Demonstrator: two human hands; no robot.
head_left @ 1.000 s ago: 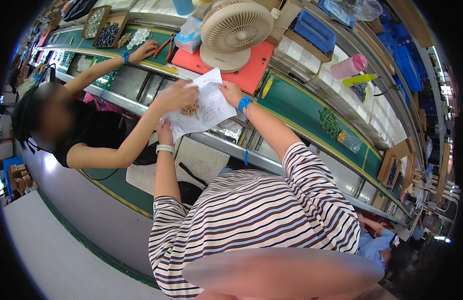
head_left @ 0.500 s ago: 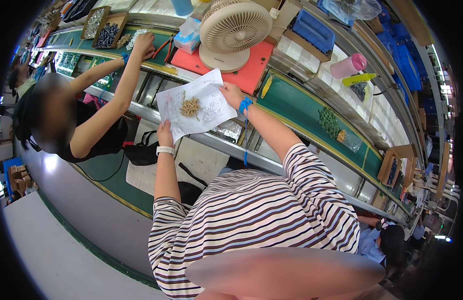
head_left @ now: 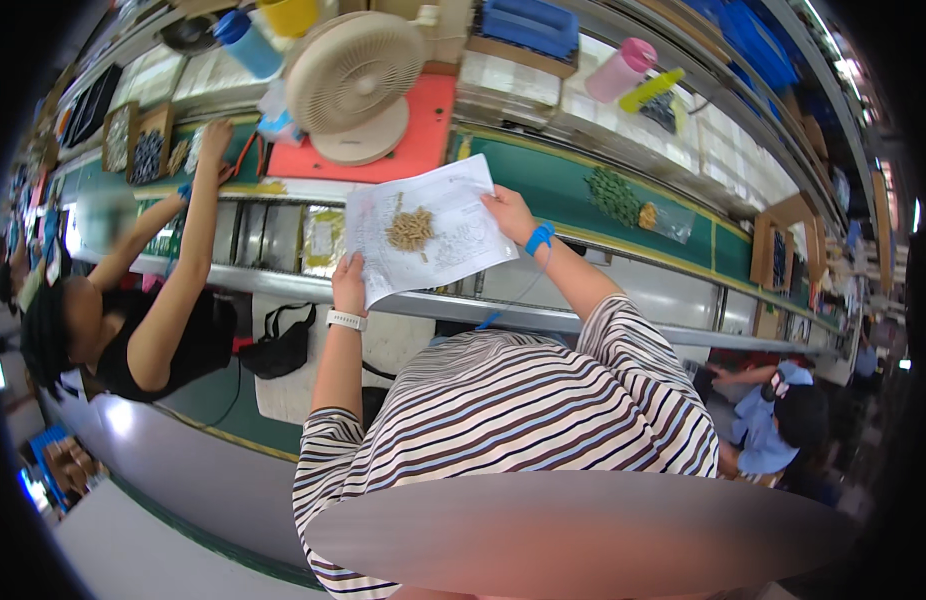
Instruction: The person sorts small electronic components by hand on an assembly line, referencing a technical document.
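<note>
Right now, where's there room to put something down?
The green belt looks bare between the small yellow piece and the green pile. Some red board is bare right of the fan. It's crowded on the left with cardboard boxes, a white pile and a co-worker's hand. The held paper carries a brown heap.

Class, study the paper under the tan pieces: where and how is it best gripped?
Probably at opposite side edges, from left and right, as the left hand and right hand do: the thin paper bears tan pieces near its middle, leaving its edges bare.
</note>
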